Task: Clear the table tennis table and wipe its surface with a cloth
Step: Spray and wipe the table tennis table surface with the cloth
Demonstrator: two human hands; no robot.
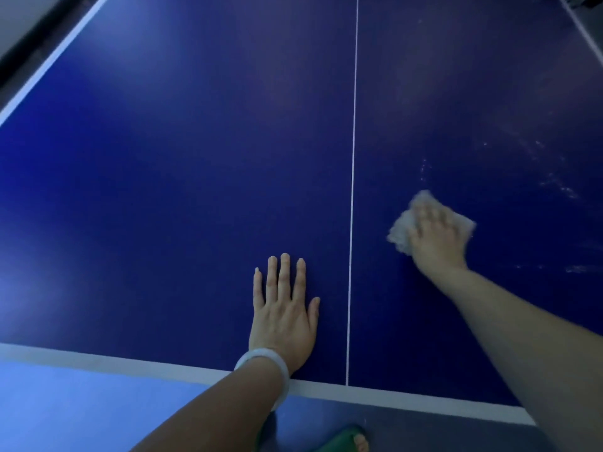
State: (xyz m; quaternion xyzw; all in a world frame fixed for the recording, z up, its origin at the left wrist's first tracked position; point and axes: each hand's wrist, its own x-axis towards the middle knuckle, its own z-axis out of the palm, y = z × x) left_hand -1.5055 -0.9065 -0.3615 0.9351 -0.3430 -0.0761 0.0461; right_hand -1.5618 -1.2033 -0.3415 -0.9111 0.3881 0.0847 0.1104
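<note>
Right hand (435, 238) pressing a crumpled cloth (403, 228) at centre right; left hand (282, 313) flat, fingers straight, lower centre. Could smear the pale specks (554, 184) further right across the table (182, 164), if cloth is dirty.

Table (163, 190) open left of centre line (353, 158); nothing standing there.

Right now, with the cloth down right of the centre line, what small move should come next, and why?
Probably sweep the right hand and cloth forward and rightward: pale smears show there on the table, while the left hand rests flat as a brace.
</note>
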